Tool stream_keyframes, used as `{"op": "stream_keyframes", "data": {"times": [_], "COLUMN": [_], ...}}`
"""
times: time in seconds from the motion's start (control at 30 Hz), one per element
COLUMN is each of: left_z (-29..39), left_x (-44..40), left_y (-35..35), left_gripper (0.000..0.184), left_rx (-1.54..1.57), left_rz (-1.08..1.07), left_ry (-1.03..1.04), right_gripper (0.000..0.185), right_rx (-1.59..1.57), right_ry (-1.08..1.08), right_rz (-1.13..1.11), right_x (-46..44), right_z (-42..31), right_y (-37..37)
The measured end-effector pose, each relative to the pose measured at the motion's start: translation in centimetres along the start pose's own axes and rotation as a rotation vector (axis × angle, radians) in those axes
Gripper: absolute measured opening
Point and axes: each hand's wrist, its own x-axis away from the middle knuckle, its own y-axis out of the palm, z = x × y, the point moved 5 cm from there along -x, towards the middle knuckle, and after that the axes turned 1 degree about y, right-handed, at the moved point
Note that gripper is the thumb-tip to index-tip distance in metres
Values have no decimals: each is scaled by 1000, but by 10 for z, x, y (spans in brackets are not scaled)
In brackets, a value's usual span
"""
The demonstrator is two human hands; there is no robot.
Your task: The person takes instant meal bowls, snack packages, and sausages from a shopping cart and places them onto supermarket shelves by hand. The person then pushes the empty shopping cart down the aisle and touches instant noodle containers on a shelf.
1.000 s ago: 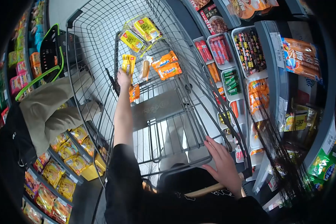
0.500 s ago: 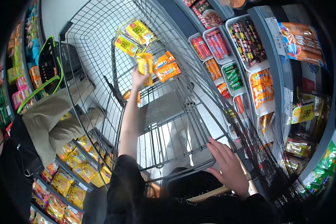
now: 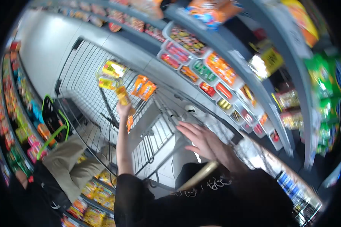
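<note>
From my remote station, I read the left hand [image 3: 123, 109] as closed around the lower end of 1 yellow packet [image 3: 122, 95]; the packet is positioned over the inside of the cart [image 3: 70, 62]. Rated by eye: light, soft, flexible film, probably slippery, contents easily crushed. Recommended hold: mid-body, light pressure, clear of the end seams. The right hand [image 3: 201, 140] is released, fingers extended, with no item visible in it; I cannot tell whether it touches the frame. Count in the cart, excluding the held unit: 2 yellow-labelled packs [image 3: 113, 69] just beyond the packet, 2 orange packets [image 3: 144, 87] beside them, and 1 partly hidden orange wrapper [image 3: 130, 123] near the left wrist.
</note>
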Motion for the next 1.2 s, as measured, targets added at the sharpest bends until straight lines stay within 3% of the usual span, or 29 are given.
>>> {"op": "stream_keyframes", "data": {"times": [0.07,0.17,0.23,0.27,0.3,0.33,0.4,0.53,0.6,0.67,0.77,0.8,0.87,0.93,1.0,1.07,1.13,1.2], "left_z": [38,149,210,239,256,271,316,348,362,385,400,399,378,379,384,395,404,390], "left_x": [22,104,166,199,223,250,301,361,373,379,379,375,360,357,358,363,360,351], "left_y": [-24,-63,-84,-91,-92,-91,-88,-57,-34,-9,7,8,12,12,12,14,21,38], "left_gripper": [29,28,45,52,56,59,60,66,62,60,61,64,67,67,68,68,57,42], "left_rx": [196,436,535,614,610,603,694,772,604,714,684,685,679,674,673,623,624,580], "left_rz": [-100,-221,-259,-239,-250,-261,-261,-497,-577,-587,-504,-489,-402,-403,-394,-446,-429,-545], "left_ry": [59,182,148,161,219,267,280,264,114,284,456,349,152,98,47,88,160,195], "right_gripper": [61,60,59,62,65,65,79,85,82,64,42,37,31,25,23,21,24,51], "right_rx": [-10,-234,-309,-507,-703,-715,-903,-1173,-1083,-1187,-1509,-1682,-1570,-1496,-1629,-1711,-1548,-1555], "right_ry": [-65,-25,11,-67,-150,-144,-330,-414,-315,-315,47,113,312,613,742,424,253,719], "right_rz": [83,144,183,125,68,87,-1,162,215,421,645,663,872,1027,1107,1487,1676,1892], "right_x": [2,3,7,9,19,39,82,149,173,198,232,243,266,282,298,310,322,333], "right_z": [12,11,1,-5,-11,-20,-52,-54,-28,-13,40,58,118,211,289,349,384,408], "right_y": [12,-5,-21,-23,-25,-29,-40,-38,-41,-55,-35,-38,-26,18,53,56,21,8]}}
